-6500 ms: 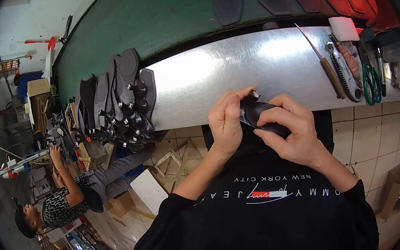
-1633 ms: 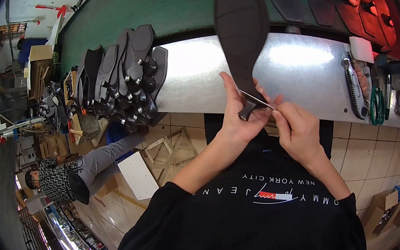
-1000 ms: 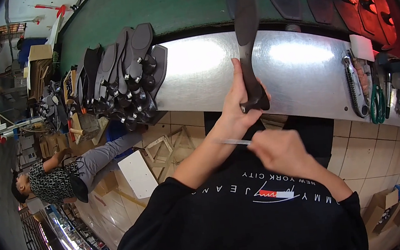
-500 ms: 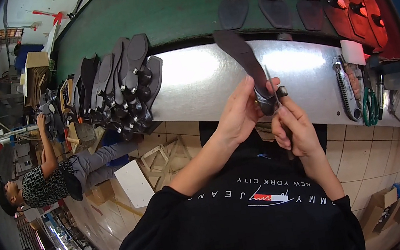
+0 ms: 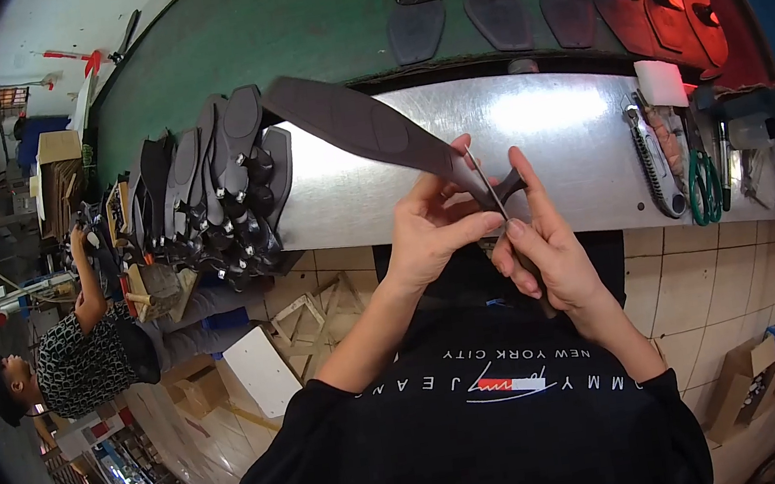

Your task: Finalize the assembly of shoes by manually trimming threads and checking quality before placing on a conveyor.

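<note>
A dark shoe sole with a small heel (image 5: 363, 124) is held up over the metal bench, its broad toe end pointing far left. Closed around its heel end is my left hand (image 5: 424, 242), thumb pressing near the heel. My right hand (image 5: 554, 260) grips a thin, narrow-bladed tool, probably a knife (image 5: 488, 186), whose blade lies along the heel end. The dark handle runs down through the right palm. My right index finger reaches out to the heel tip. Whether the blade touches the heel, I cannot tell.
Several dark soles with heels (image 5: 207, 187) are piled at the bench's left. More shoes with straps (image 5: 420, 30) line the green belt (image 5: 303, 30). At right lie a utility knife (image 5: 651, 166), green-handled scissors (image 5: 704, 189) and a white block (image 5: 660, 83). Another person (image 5: 81, 347) works far left.
The sole has swung round, its toe end moving from pointing away to pointing left. My left hand has shifted left and down. The blade remains at the heel end.
</note>
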`<act>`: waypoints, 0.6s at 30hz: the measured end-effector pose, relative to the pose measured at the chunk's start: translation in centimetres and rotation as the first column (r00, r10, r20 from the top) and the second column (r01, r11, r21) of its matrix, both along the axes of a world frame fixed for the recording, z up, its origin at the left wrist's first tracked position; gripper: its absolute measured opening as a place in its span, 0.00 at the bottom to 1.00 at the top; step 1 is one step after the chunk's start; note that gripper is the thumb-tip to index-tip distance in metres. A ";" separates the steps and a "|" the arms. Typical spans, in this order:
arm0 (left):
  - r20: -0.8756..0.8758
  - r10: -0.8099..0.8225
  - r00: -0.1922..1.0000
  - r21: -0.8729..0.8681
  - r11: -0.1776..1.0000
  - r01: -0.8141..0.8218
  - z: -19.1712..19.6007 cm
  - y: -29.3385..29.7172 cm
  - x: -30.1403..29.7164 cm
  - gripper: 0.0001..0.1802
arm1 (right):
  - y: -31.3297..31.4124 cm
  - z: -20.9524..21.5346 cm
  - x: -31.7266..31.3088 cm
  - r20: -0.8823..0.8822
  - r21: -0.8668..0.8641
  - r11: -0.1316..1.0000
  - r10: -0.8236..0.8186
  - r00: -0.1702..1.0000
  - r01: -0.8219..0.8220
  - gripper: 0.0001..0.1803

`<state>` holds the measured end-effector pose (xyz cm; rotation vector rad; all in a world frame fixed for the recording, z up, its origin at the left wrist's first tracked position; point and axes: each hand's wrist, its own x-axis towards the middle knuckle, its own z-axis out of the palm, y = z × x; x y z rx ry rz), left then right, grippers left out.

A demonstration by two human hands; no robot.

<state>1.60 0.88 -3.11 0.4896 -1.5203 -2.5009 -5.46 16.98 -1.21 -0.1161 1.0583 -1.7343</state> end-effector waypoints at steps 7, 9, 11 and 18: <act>-0.079 -0.004 0.997 -0.407 0.913 -0.028 -0.9 -0.2 0.9 0.29 | 0.0 -0.8 0.2 -0.002 -0.011 1.000 -0.006 1.000 0.006 0.28; -0.046 0.014 0.999 -0.381 0.924 -0.030 -0.7 0.0 0.9 0.29 | 0.1 -0.9 0.3 0.004 -0.007 1.000 -0.015 1.000 0.015 0.27; -0.013 0.031 0.999 -0.355 0.934 -0.033 -0.7 0.0 1.0 0.29 | 0.2 -1.0 0.3 0.009 -0.005 1.000 -0.025 1.000 0.025 0.26; -0.047 0.014 0.999 -0.148 0.989 -0.021 -1.2 -0.1 1.3 0.32 | 1.2 -1.6 -0.6 0.192 -0.055 0.995 -0.077 0.978 0.089 0.23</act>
